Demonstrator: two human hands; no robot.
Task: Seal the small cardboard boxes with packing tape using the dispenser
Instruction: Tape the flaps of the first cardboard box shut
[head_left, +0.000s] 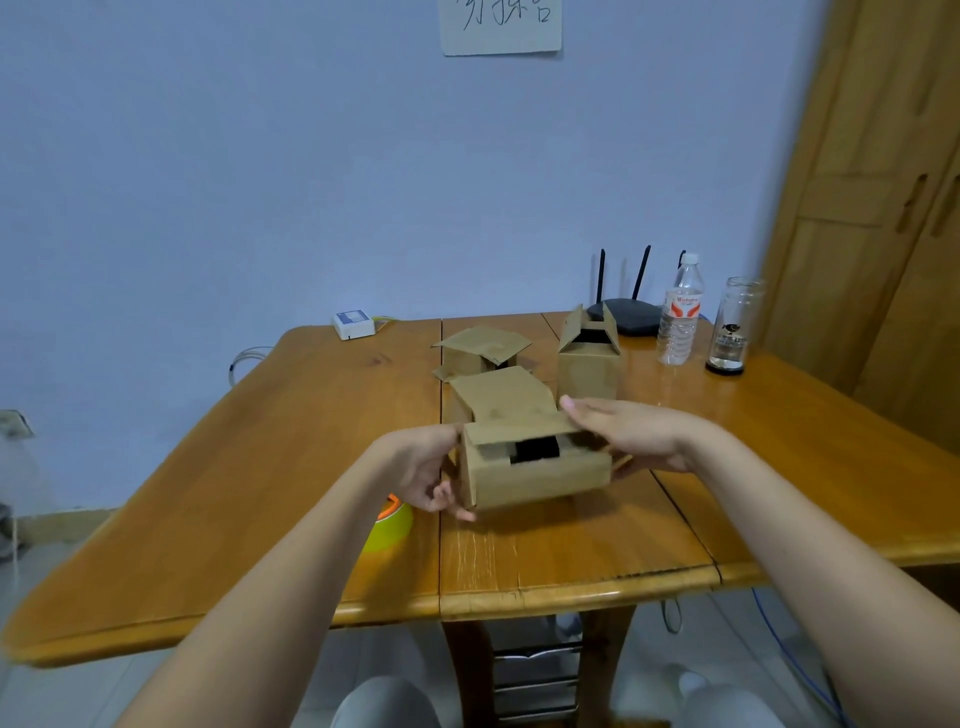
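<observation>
Both hands hold the box (537, 467) up over the table's (571, 551) near edge: left hand (423, 475) grips its left side, right hand (631, 434) presses the top flap. The tape roll (389, 525) lies just beside the left wrist, nearer that hand.

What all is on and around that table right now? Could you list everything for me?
Table: one, orange-brown wood, fills the middle.
Cardboard boxes: four, brown, unsealed; one held at table centre, two behind it, one standing upright further right.
Tape roll: one, yellow with orange core, under the left wrist.
Router: one, black, back right.
Water bottle: one, clear, beside the router.
Glass jar: one, clear, right of the bottle.
White device: one, back edge.
Paper note: one, on the blue wall.
Left hand: grips the box's left side.
Right hand: holds its right side, fingers on the flap.
</observation>
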